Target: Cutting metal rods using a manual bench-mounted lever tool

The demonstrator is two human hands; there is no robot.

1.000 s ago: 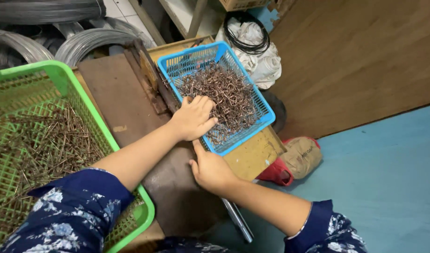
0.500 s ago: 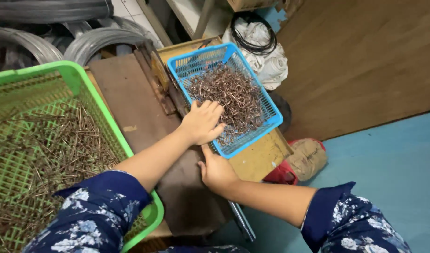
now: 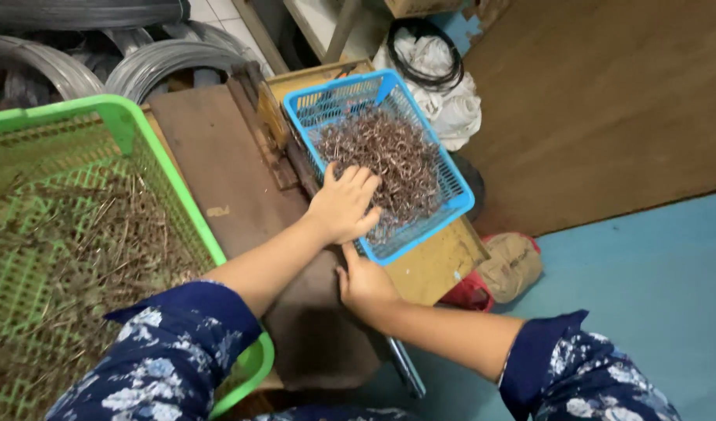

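Fingers of your left hand (image 3: pixel 344 204) lie spread and flat, palm down, on the heap of small bent rusty-brown wire pieces (image 3: pixel 393 160) in the blue plastic mesh basket (image 3: pixel 457 187); the hand covers the heap's 7 o'clock corner and grips nothing you could see from above. Your right hand (image 3: pixel 364 281) sits just at 6 o'clock from the left one, against the basket's near rim, fingers curled under so that only the thumb and knuckles show; whether it pinches a wire piece or merely steadies the rim, the view does not let you tell. The basket rests tilted on a worn yellow wooden block (image 3: pixel 436 265) at the table's 3 o'clock edge. At 9 o'clock from your hands lies a dark brown wooden board (image 3: pixel 210 156) on the table, and beyond it the large green plastic mesh crate (image 3: pixel 124 125), filled with long straight rusty wire rods (image 3: pixel 69 234). Grey coils of steel wire (image 3: pixel 151 62) are stacked at 11 o'clock. At 1 o'clock from the basket a white cloth bundle (image 3: pixel 451 109) lies with a black cable loop (image 3: pixel 428 54) on it.
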